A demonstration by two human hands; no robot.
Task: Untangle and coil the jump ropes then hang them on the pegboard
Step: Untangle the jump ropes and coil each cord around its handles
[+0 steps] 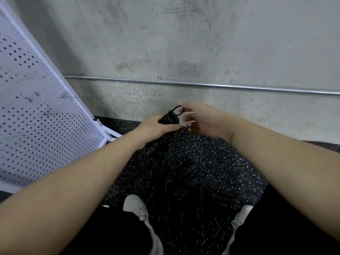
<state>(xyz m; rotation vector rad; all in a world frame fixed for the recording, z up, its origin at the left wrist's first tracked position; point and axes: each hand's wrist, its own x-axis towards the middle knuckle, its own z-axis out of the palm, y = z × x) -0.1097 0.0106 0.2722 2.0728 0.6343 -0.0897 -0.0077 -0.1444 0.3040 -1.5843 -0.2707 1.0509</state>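
Note:
A black jump rope bundle (168, 117) is held up in front of me, above the speckled floor. My left hand (156, 128) grips the bundle from the left, fingers curled round it. My right hand (200, 120) pinches a small black loop (177, 109) of the rope at the top of the bundle. More black rope and ribbed handles (187, 170) hang or lie below, hard to make out against the dark floor. The white pegboard (36, 107) leans at the left, with a few small hooks (63, 96) on it.
A concrete wall (184, 43) with a metal conduit (220, 87) runs across ahead. The black speckled rubber floor (211, 153) lies below. My two light-coloured shoes (136, 205) and dark trousers show at the bottom. The pegboard's white frame foot (110, 134) stands near my left hand.

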